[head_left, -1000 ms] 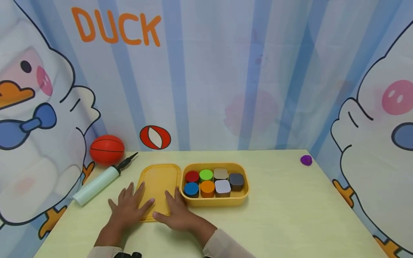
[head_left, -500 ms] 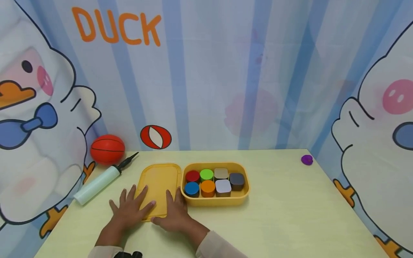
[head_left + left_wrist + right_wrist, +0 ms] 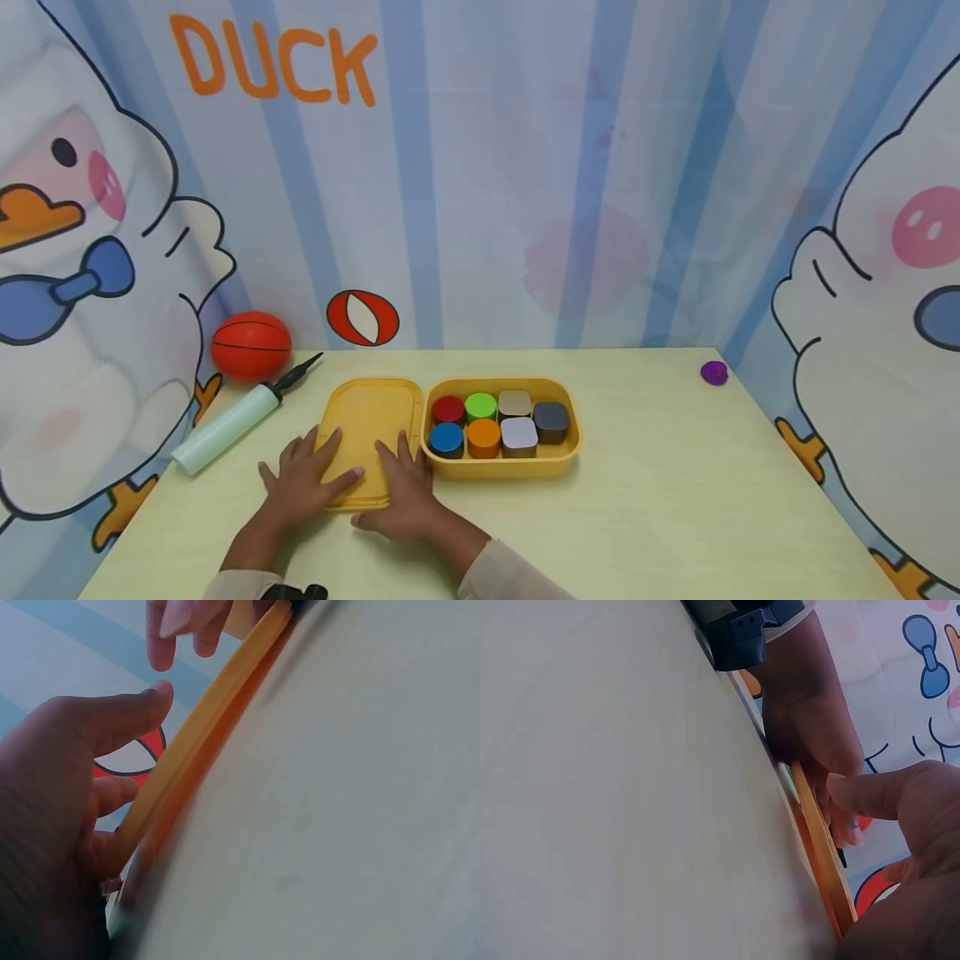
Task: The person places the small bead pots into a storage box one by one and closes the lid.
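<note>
A flat yellow rectangular lid [image 3: 371,408] lies on the table, beside a yellow box. My left hand [image 3: 300,482] rests at the lid's left edge, fingers spread and thumb over its surface. At the lower right of the lid is my right hand [image 3: 414,500], its fingers straight over the right edge and its thumb near the front corner. Both wrist views show the lid's edge [image 3: 187,742] from the side, between the hands. In the box [image 3: 502,470] stand several pieces with round or squarish tops, among them a red one [image 3: 448,409] and an orange one [image 3: 483,435].
A red ball [image 3: 251,346] and a pale green hand pump [image 3: 228,429] with a black nozzle lie at the left. A small purple object [image 3: 714,372] sits at the far right corner. Printed duck cloth [image 3: 487,167] stands around the table.
My right hand's fingers have shifted slightly left over the lid's edge. My left hand stays almost in place. The lid and the box look unmoved on the table.
</note>
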Available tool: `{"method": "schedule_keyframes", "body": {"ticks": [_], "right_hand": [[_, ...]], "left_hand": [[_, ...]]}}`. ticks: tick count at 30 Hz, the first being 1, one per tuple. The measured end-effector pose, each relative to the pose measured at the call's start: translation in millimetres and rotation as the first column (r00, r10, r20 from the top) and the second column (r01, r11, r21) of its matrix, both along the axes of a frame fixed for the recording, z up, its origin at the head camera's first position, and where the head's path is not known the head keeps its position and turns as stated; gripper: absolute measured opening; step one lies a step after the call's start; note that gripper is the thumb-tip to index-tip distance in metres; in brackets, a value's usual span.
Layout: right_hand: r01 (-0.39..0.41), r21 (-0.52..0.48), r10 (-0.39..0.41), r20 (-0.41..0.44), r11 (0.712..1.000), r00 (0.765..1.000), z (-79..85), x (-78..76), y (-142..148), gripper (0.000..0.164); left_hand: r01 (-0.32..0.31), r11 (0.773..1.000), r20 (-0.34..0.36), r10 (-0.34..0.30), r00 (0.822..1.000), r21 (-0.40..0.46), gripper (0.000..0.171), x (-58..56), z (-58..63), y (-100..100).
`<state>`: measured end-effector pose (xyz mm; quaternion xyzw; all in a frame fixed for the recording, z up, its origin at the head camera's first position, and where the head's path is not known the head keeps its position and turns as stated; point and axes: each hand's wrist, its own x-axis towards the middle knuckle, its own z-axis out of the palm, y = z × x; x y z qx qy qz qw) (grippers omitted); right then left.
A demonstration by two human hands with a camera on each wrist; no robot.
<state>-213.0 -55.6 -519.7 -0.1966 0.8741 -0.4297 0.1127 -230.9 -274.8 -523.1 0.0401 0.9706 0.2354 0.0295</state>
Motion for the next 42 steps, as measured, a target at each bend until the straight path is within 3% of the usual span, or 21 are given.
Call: {"method": "schedule_keyframes", "body": {"ticks": [4, 8, 14, 20, 23, 29, 32, 36, 42], "right_hand": [[-0.054, -0.088, 0.053, -0.004, 0.995, 0.999, -13.7, -7.4, 1.9, 0.104], [-0.115, -0.167, 0.117, 0.004, 0.979, 0.993, -12.9, -5.9, 8.3, 0.100], [-0.185, -0.241, 0.186, -0.021, 0.953, 0.982, 6.4, 5.2, 13.8, 0.091], [-0.193, -0.239, 0.186, -0.050, 0.952, 0.981, 19.7, 11.2, 16.2, 0.085], [-0.202, -0.237, 0.196, -0.052, 0.950, 0.979, 25.8, 12.4, 19.9, 0.083], [-0.218, -0.287, 0.208, -0.065, 0.933, 0.976, 31.2, 14.6, 26.4, 0.080], [-0.221, -0.314, 0.212, -0.062, 0.923, 0.975, 35.2, 16.8, 29.4, 0.079], [-0.199, -0.377, 0.186, -0.071, 0.905, 0.980, 41.3, 17.6, 35.4, 0.073], [-0.124, -0.456, 0.070, -0.134, 0.881, 0.989, 53.7, 9.2, 57.4, 0.062]], "left_hand": [[0.000, 1.000, -0.074, 0.002, 0.997, 0.023, 0.094, 1.8, 1.9, -1.5], [0.003, 0.998, -0.134, 0.006, 0.991, 0.063, 0.093, 6.3, 9.3, -1.2], [0.031, 0.984, -0.234, 0.012, 0.972, 0.178, 0.098, 12.1, 20.1, -5.7], [0.053, 0.965, -0.316, 0.031, 0.948, 0.257, 0.100, 11.2, 34.4, -5.9], [0.030, 0.952, -0.317, 0.072, 0.946, 0.305, 0.102, 12.0, 45.9, -3.7], [-0.030, 0.907, -0.237, 0.142, 0.961, 0.420, 0.102, 17.8, 67.4, -3.4], [-0.032, 0.902, -0.232, 0.145, 0.962, 0.431, 0.099, 20.3, 77.4, -3.5], [0.012, 0.906, -0.287, 0.121, 0.950, 0.422, 0.094, 21.3, 89.0, -2.9], [0.119, 0.883, -0.347, 0.052, 0.936, 0.454, 0.090, 21.2, 97.5, 3.7]]}}
